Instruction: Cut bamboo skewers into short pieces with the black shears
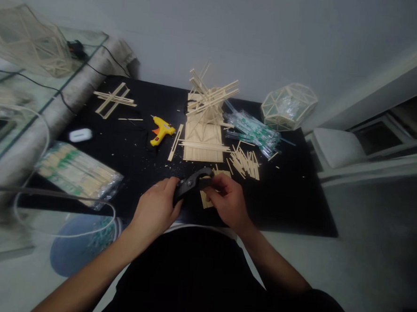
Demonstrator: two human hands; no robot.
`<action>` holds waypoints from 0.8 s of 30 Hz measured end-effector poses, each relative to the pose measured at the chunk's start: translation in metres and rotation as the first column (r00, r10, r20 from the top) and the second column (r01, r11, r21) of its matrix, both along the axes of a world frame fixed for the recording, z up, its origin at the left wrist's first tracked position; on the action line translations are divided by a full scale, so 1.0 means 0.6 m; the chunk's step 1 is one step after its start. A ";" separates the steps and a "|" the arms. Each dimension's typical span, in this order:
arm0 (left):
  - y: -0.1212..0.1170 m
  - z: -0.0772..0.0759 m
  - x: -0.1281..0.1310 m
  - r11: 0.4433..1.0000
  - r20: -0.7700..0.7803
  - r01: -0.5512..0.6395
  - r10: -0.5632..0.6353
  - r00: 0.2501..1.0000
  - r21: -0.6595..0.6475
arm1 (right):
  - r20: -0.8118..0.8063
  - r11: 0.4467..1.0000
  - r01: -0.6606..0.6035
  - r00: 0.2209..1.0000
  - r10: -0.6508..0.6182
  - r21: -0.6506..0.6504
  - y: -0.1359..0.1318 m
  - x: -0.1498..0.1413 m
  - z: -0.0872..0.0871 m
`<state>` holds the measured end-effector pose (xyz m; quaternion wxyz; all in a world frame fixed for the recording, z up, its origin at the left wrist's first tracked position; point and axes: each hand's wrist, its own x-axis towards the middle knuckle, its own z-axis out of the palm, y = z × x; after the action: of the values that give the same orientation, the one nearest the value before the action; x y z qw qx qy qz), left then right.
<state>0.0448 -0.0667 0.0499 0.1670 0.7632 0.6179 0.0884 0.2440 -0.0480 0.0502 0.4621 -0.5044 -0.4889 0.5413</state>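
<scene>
My left hand (157,204) is closed around black pruning shears (190,183) whose curved jaws point to the right, just above the near edge of the table. My right hand (228,199) is at those jaws with thumb and fingers pinched together; what lies between the fingertips is too small and shaded to make out. Under my right hand, partly covered by it, lies a small mat of wooden sticks (206,201). Just beyond and to the right is a loose pile of short cut sticks (245,162).
A windmill-like stick model (204,137) stands at the back of the black table (284,193). Left of it lies a yellow glue gun (161,130). Stick packs (80,171), plastic wrappers (254,128), a white case (80,135) and a polyhedral stick frame (289,107) surround these.
</scene>
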 end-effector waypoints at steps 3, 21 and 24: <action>-0.001 0.001 0.001 1.000 -0.038 -0.009 0.009 0.999 0.018 | -0.025 0.999 -0.021 0.999 0.020 -0.024 -0.003 -0.002 0.000; 0.011 -0.006 0.003 0.993 -0.155 -0.100 0.090 0.984 -0.058 | -0.258 0.964 -0.131 0.964 0.069 -0.231 -0.007 -0.009 -0.003; 0.030 -0.007 -0.017 0.980 0.007 -0.148 0.150 0.989 -0.131 | -0.231 0.972 -0.116 0.971 0.067 -0.205 -0.010 -0.010 0.003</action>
<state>0.0347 -0.0485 0.0456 0.2145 0.7016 0.6763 0.0666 0.2379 -0.0538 0.0518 0.4305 -0.4649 -0.3951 0.6652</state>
